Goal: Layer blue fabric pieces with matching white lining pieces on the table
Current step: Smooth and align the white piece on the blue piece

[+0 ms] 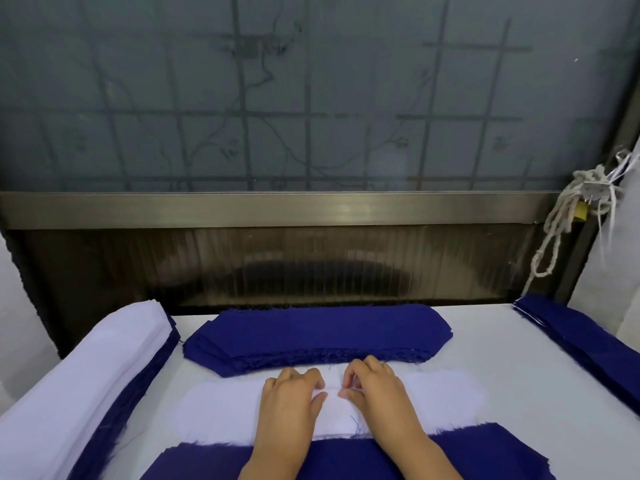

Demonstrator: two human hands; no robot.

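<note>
Head view: a long white lining piece with tapered ends (221,410) lies flat across the middle of the pale grey table (526,355). Both hands meet at its centre. The left hand (291,400) and the right hand (375,389) have curled fingers, with the thumb and fingertips of each closed on the white cloth along a faint crease, nearly touching each other. Just behind the lining sits a thick stack of dark blue fabric pieces of the same shape (318,334). Nearer, under the forearms, lies another dark blue fabric layer (346,459), touching the lining's near edge. A tall pile of white cloth over blue (86,368) runs along the left edge, and a blue pile (581,337) lies at the right.
</note>
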